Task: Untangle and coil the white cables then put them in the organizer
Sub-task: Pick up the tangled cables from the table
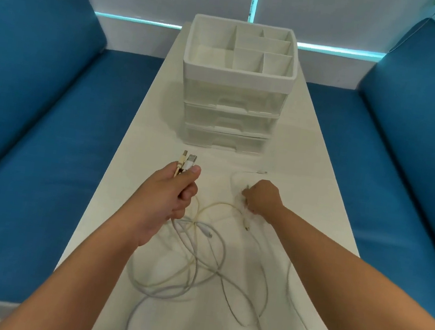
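Standing bare-compartmented, the organizer [236, 84] faced tangled cables [198, 256] on the bench [308, 163]. Left hand [170, 197] gripped two plugs [186, 162]; right hand [261, 198] clutched a cable bunch.

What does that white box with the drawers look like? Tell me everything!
The organizer is white and clear plastic, standing upright at the far end of the white table. Its open top tray has a thick white rim and thin walls that split it into several compartments, all empty as far as can be seen. Below are three see-through drawers, stacked and all closed. Neither hand touches it, and the cables lie apart from it, nearer the person.
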The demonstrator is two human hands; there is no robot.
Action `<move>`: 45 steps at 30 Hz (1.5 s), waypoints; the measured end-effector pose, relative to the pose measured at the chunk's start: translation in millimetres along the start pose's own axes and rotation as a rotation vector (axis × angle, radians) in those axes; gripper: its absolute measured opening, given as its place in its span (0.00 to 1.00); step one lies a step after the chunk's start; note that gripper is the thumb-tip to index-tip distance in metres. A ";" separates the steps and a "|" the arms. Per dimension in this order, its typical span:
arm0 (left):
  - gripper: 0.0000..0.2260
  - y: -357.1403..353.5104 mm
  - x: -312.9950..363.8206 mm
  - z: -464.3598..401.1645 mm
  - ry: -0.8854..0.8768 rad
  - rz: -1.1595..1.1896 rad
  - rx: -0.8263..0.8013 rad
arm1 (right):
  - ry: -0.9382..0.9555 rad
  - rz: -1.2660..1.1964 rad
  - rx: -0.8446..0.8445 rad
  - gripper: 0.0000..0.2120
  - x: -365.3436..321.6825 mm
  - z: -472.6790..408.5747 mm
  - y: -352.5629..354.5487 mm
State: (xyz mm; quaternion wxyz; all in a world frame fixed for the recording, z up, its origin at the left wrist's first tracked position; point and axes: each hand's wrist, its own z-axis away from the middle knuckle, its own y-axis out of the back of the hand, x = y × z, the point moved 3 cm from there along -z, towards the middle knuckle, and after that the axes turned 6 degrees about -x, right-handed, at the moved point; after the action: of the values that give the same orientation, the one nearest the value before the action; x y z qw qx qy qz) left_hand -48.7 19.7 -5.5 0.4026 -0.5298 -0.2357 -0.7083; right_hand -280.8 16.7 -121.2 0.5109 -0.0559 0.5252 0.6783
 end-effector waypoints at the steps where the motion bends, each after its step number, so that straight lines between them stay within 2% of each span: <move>1: 0.09 1.6 -1.2 -0.7 0.003 0.027 0.007 | 0.053 -0.057 0.063 0.12 -2.1 3.5 7.3; 4: 0.08 5.5 -2.2 -2.6 0.002 0.086 0.038 | 0.171 -0.361 0.255 0.10 -13.9 22.4 36.3; 7: 0.09 4.3 -1.6 -6.9 -0.023 0.106 0.043 | 0.235 -0.398 0.328 0.10 -37.9 43.8 69.9; 12: 0.15 -10.1 -2.3 -15.3 -0.067 0.057 -0.004 | 0.179 -0.659 0.000 0.10 -72.1 83.8 92.0; 17: 0.17 -23.1 9.1 -15.2 -0.095 0.138 -0.100 | 0.163 -0.820 -0.117 0.08 -88.0 121.0 95.5; 20: 0.17 -27.7 18.4 -14.0 -0.128 0.251 -0.190 | 0.196 -0.946 -0.173 0.11 -94.9 138.2 95.3; 23: 0.19 -32.0 23.5 -10.6 -0.144 0.381 -0.321 | 0.254 -0.949 -0.206 0.12 -98.5 152.9 91.2; 26: 0.19 -34.1 22.9 -8.9 -0.143 0.430 -0.356 | 0.287 -0.829 -0.172 0.10 -94.8 159.1 83.3; 29: 0.14 -38.0 21.6 -8.8 -0.160 0.345 -0.319 | 0.336 -0.694 -0.100 0.08 -94.6 162.6 75.4; 33: 0.13 -45.9 24.3 -9.3 -0.133 0.312 -0.324 | 0.407 -0.668 -0.056 0.07 -99.0 162.9 66.6; 40: 0.13 -43.1 32.7 -7.4 -0.109 0.235 -0.354 | 0.421 -0.667 0.024 0.08 -96.3 160.4 81.1; 45: 0.14 -53.2 38.3 -4.4 -0.127 0.187 -0.403 | 0.458 -0.625 -0.026 0.08 -99.8 162.7 86.7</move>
State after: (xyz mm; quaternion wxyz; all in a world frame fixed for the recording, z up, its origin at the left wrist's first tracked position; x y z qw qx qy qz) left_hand -99.1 34.1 34.0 0.3367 -0.6626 -0.0641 -0.6659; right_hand -224.0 85.0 68.7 0.5618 -0.3697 0.5747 0.4664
